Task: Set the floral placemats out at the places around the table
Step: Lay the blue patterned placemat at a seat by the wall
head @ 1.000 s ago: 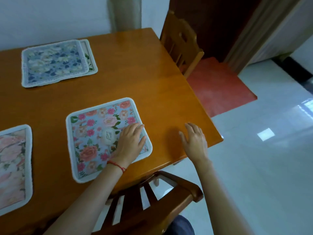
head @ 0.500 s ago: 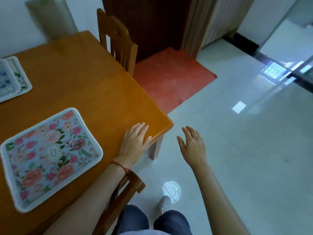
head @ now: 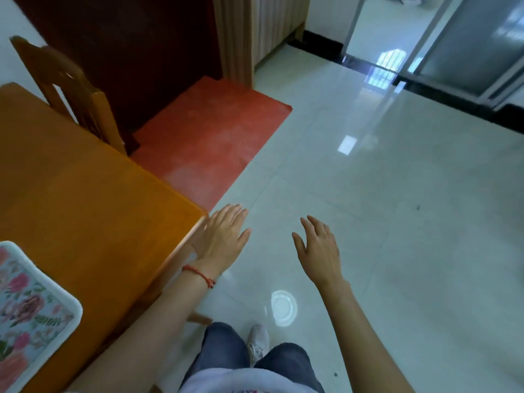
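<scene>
One floral placemat (head: 31,310) with pink roses and a white border lies flat on the orange wooden table (head: 85,199), at the lower left edge of the head view and partly cut off. My left hand (head: 221,236), with a red string at the wrist, hovers flat just past the table's corner, fingers apart and holding nothing. Over the white floor to its right, my right hand (head: 319,248) is spread and holds nothing. Both hands are well away from the placemat. The other placemats are out of view.
A wooden chair (head: 71,92) stands at the table's far side. A red mat (head: 209,143) lies on the floor before a dark door. Glossy white tiles (head: 397,222) stretch to the right toward a glass sliding door. My legs and a shoe (head: 258,341) show below.
The view has swung right, away from the table, so most placemats left the frame. My left hand came off the placemat and slid past the table corner. My right hand moved off over the floor.
</scene>
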Action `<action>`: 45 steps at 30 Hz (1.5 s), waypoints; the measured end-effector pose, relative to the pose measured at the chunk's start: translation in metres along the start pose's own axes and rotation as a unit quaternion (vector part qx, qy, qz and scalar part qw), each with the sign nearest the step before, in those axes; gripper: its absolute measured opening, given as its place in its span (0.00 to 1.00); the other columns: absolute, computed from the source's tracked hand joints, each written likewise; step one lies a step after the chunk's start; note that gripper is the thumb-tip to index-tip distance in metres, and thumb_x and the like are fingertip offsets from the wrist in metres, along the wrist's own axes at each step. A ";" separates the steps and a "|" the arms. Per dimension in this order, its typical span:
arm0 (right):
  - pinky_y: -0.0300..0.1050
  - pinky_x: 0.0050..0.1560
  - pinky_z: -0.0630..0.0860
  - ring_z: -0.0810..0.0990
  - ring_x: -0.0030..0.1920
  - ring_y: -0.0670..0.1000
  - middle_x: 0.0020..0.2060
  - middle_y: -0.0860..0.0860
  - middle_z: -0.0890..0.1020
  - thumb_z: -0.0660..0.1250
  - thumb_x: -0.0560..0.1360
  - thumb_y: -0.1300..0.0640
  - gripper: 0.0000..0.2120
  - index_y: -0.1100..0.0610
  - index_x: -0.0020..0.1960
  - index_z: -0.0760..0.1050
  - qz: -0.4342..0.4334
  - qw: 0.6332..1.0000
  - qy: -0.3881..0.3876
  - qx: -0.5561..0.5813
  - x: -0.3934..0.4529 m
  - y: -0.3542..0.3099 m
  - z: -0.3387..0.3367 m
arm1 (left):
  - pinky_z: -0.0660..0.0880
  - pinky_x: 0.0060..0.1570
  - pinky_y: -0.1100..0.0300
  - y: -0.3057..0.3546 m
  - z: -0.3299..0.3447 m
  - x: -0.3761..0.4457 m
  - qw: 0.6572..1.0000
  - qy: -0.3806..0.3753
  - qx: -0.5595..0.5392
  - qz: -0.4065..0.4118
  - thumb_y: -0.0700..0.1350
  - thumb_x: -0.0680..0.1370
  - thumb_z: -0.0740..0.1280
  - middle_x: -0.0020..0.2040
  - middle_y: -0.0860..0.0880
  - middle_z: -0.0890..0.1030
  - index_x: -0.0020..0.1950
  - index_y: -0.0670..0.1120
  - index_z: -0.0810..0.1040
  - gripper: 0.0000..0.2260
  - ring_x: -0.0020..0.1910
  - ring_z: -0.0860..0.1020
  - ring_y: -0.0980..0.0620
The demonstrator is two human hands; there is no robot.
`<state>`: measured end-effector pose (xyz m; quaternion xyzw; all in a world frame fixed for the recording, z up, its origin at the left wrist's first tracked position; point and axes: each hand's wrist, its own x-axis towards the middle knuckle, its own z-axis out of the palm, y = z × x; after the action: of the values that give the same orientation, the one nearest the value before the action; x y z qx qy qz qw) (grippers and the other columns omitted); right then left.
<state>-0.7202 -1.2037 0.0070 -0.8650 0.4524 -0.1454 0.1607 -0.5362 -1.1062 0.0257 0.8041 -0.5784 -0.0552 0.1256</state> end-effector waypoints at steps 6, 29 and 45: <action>0.56 0.55 0.74 0.78 0.56 0.63 0.56 0.62 0.79 0.62 0.73 0.53 0.19 0.64 0.58 0.75 0.049 0.999 0.007 -0.006 0.013 0.029 -0.007 | 0.77 0.51 0.45 0.015 0.014 0.040 0.999 -0.018 0.006 0.047 0.50 0.73 0.56 0.53 0.40 0.82 0.55 0.39 0.79 0.21 0.53 0.80 0.41; 0.52 0.47 0.78 0.81 0.50 0.60 0.52 0.59 0.81 0.54 0.73 0.48 0.22 0.62 0.55 0.76 -0.067 0.994 -0.059 -0.060 0.279 0.026 0.039 | 0.76 0.51 0.45 -0.075 0.029 0.238 0.998 -0.016 0.033 -0.053 0.49 0.72 0.60 0.54 0.42 0.82 0.55 0.40 0.79 0.18 0.53 0.80 0.42; 0.49 0.46 0.79 0.82 0.49 0.57 0.50 0.57 0.82 0.57 0.73 0.50 0.19 0.61 0.53 0.78 -0.296 0.946 -0.110 -0.071 0.525 0.006 0.067 | 0.65 0.58 0.54 -0.118 0.030 0.383 0.958 0.019 0.013 -0.286 0.52 0.75 0.55 0.56 0.40 0.81 0.58 0.38 0.78 0.22 0.55 0.79 0.41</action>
<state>-0.4101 -1.6324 -0.0007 -0.9798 0.1649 -0.0580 0.0973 -0.3105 -1.4364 -0.0128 0.9384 -0.3222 -0.0662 0.1054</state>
